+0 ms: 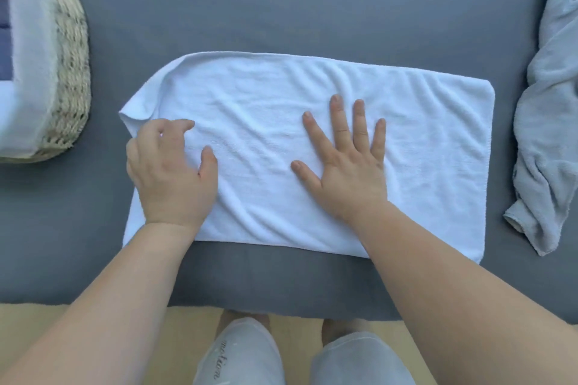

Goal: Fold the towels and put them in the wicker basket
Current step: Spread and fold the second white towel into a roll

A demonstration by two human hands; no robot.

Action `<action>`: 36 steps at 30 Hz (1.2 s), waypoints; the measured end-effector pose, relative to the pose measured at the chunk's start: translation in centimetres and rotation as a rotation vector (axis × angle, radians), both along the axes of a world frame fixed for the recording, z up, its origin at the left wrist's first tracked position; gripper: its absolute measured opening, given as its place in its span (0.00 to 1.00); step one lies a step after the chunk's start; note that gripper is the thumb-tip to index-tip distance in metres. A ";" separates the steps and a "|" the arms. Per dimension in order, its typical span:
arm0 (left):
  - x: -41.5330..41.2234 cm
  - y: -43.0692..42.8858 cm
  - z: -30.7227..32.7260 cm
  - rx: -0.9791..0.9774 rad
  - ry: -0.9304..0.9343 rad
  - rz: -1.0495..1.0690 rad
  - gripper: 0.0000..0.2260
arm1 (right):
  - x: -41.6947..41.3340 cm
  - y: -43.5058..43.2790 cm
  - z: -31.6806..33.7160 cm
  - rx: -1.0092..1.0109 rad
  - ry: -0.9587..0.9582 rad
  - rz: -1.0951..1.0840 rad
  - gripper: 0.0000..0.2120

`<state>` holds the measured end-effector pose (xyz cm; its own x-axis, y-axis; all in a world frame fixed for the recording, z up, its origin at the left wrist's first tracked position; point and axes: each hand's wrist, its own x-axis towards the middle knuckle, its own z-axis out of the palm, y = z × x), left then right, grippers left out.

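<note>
A white towel (431,147) lies spread on the grey bed sheet (281,3), folded to a wide rectangle with a loose corner sticking out at its far left. My right hand (347,162) rests flat on its middle, fingers spread. My left hand (170,172) sits on the towel's left end with curled fingers that hold nothing. The wicker basket (67,72) stands at the far left, with a white cloth liner over its rim and dark folded cloth inside.
A crumpled pale grey towel (550,122) lies in a heap along the right edge. The bed's near edge runs just below the white towel. Beneath it are a tan floor and two white slippers (247,353).
</note>
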<state>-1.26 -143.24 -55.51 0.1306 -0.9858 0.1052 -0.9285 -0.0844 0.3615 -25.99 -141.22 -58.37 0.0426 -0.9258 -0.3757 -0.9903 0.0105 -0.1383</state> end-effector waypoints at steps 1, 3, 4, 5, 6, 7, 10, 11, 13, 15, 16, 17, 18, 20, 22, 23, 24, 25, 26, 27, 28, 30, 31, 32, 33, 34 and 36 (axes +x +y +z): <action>1.2 -0.1 0.2 0.022 0.004 0.049 0.19 | 0.0 0.0 0.1 -0.001 0.007 0.002 0.35; 3.5 -0.3 0.2 0.080 0.041 0.137 0.23 | 0.1 -0.1 0.4 0.003 0.014 0.005 0.35; 4.6 -0.5 0.1 0.121 0.078 0.188 0.24 | 0.1 -0.1 0.5 0.008 0.015 0.003 0.35; 5.5 -0.6 -0.1 0.167 0.112 0.240 0.24 | 0.1 -0.2 0.6 0.011 0.019 0.000 0.35; 6.4 -0.7 -0.3 0.206 0.129 0.275 0.23 | 0.2 -0.2 0.7 0.009 0.021 -0.010 0.35; 7.0 -0.8 -0.4 0.231 0.134 0.282 0.22 | 0.5 -0.3 0.8 -0.001 0.010 -0.035 0.35; 8.0 -1.2 -0.5 0.251 0.185 0.248 0.19 | 2.5 -1.0 1.4 -0.126 -0.084 -0.137 0.32; 8.2 -1.3 -0.4 0.251 0.201 0.235 0.18 | 3.9 -1.3 1.7 -0.197 -0.124 -0.121 0.30; 8.6 -1.7 -0.4 0.247 0.227 0.204 0.17 | 7.4 -2.2 2.4 -0.319 -0.235 -0.025 0.27; 8.9 -2.1 -0.3 0.248 0.251 0.186 0.16 | 11.4 -3.4 2.9 -0.338 -0.313 0.083 0.25; 9.2 -2.1 -0.2 0.249 0.255 0.179 0.17 | 13.2 -4.1 3.0 -0.297 -0.309 0.123 0.26; 9.4 -2.1 -0.1 0.249 0.250 0.175 0.18 | 14.7 -4.8 2.8 -0.222 -0.272 0.146 0.27; 9.7 -2.0 0.0 0.252 0.238 0.176 0.18 | 15.9 -5.5 2.3 -0.127 -0.211 0.152 0.29; 10.2 -1.6 0.5 0.278 0.200 0.173 0.20 | 17.1 -6.3 1.1 -0.009 -0.090 0.139 0.33; 10.6 -0.8 0.8 0.347 0.143 0.138 0.21 | 17.4 -6.4 0.3 -0.042 -0.055 0.126 0.34; 10.7 -0.4 0.8 0.382 0.124 0.114 0.21 | 17.3 -6.2 0.1 -0.072 -0.058 0.120 0.34; 10.8 0.1 0.7 0.402 0.124 0.093 0.20 | 17.2 -5.9 -0.1 -0.098 -0.074 0.112 0.34; 10.9 0.6 0.6 0.405 0.138 0.073 0.18 | 17.0 -5.6 -0.3 -0.121 -0.097 0.103 0.34; 10.9 1.1 0.5 0.392 0.156 0.052 0.16 | 16.9 -5.3 -0.5 -0.147 -0.120 0.098 0.34; 10.9 1.5 0.5 0.372 0.170 0.030 0.14 | 16.9 -5.2 -0.6 -0.177 -0.137 0.098 0.34; 10.8 1.8 0.3 0.349 0.180 0.009 0.12 | 16.9 -5.2 -0.5 -0.220 -0.158 0.104 0.33; 10.7 2.2 0.1 0.315 0.196 -0.011 0.10 | 17.5 -5.4 -0.1 -0.359 -0.244 0.171 0.32; 10.7 2.2 -0.1 0.304 0.203 -0.015 0.10 | 18.1 -5.6 0.3 -0.427 -0.302 0.224 0.31; 10.7 2.2 -0.1 0.292 0.209 -0.020 0.12 | 18.7 -6.0 0.7 -0.448 -0.358 0.266 0.31; 10.6 2.3 -0.2 0.278 0.209 -0.033 0.14 | 19.4 -6.4 1.3 -0.406 -0.402 0.278 0.30; 10.6 2.3 -0.2 0.261 0.205 -0.052 0.16 | 20.1 -6.8 1.9 -0.322 -0.440 0.249 0.29; 10.6 2.3 -0.1 0.210 0.196 -0.086 0.17 | 21.0 -7.8 2.6 -0.141 -0.518 0.104 0.23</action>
